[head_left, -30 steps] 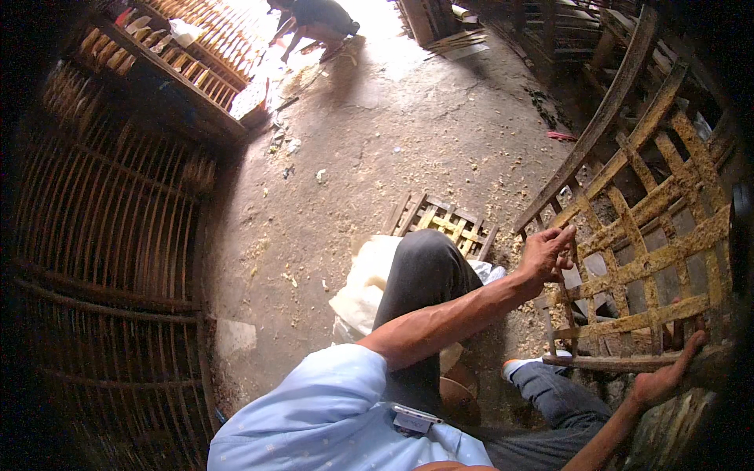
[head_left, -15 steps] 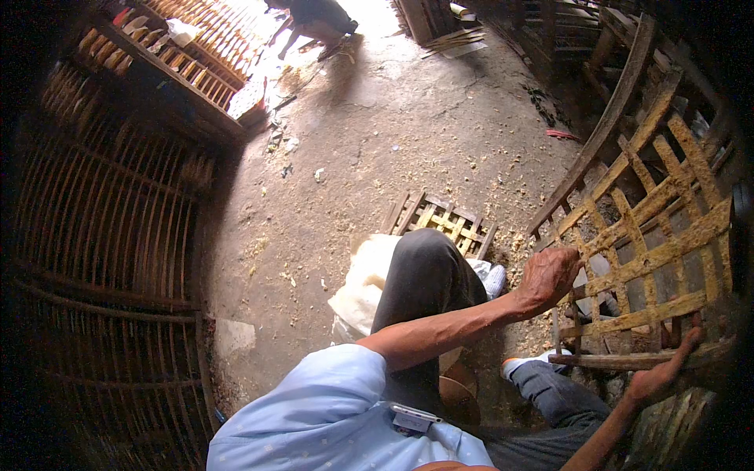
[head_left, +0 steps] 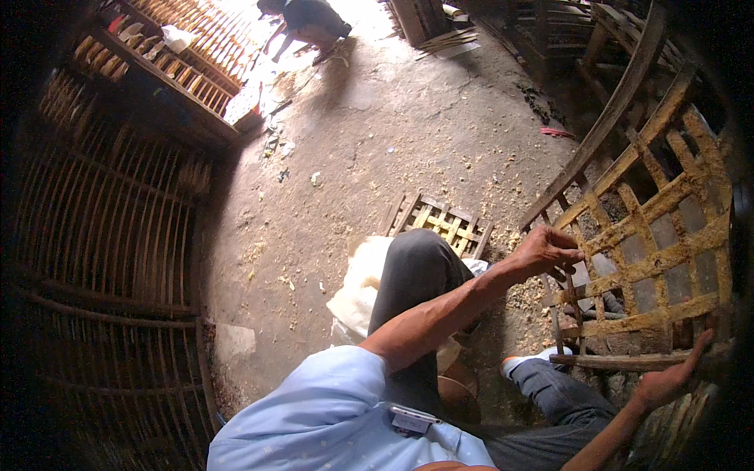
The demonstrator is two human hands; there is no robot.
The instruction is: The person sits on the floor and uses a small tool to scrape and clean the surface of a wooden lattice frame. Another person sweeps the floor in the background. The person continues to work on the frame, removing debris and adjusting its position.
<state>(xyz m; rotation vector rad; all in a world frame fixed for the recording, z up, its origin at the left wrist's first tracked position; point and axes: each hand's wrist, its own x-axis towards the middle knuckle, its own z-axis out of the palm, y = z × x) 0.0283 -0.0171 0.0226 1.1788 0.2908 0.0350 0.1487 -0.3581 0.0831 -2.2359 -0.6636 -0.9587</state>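
A lattice panel of woven, yellowish bamboo strips [head_left: 667, 250] stands tilted at my right, with darker wooden bars along its edges. My left hand [head_left: 543, 253] reaches across to the panel's left side. Its fingers are bent and drawn together by the strips; what they pinch, if anything, is too small to make out. Down at the panel's lower right corner, my right hand [head_left: 664, 385] holds the bottom bar, one finger stretched up along it. Part of that grip is hidden in shadow.
A smaller lattice piece [head_left: 444, 225] lies on the floor beyond my knee, beside a whitish sack [head_left: 361, 275]. Dark slatted racks [head_left: 110, 235] line the left. A person [head_left: 306, 23] crouches at the far end. Shavings litter the concrete floor [head_left: 338, 180]. A red strip [head_left: 557, 132] lies at right.
My left hand has moved slightly up and away along the panel's left side, its fingers less tightly curled. My right hand has shifted slightly, still at the lower corner.
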